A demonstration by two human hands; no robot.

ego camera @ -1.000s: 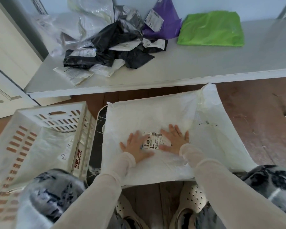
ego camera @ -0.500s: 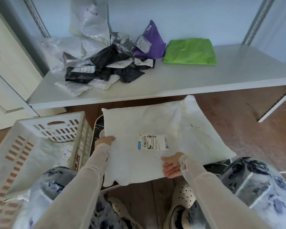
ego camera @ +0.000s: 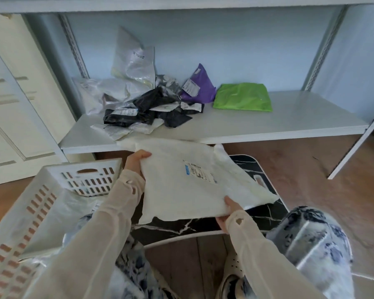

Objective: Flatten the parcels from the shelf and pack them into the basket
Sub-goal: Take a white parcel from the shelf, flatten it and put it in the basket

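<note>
A large flat white parcel with a shipping label is lifted clear of the black marbled board below it. My left hand grips its far left edge. My right hand grips its near edge, thumb on top. The white slotted basket stands at the left with a pale parcel inside. On the shelf lies a heap of white and black parcels, a purple one and a green one.
A shelf upright stands at the right on the wooden floor. A cream cabinet fills the left side. My knees and shoes are at the bottom edge, close to the board.
My hands went from pressing flat on the parcel to gripping its edges. The parcel has since risen off the marbled board and shifted left toward the basket.
</note>
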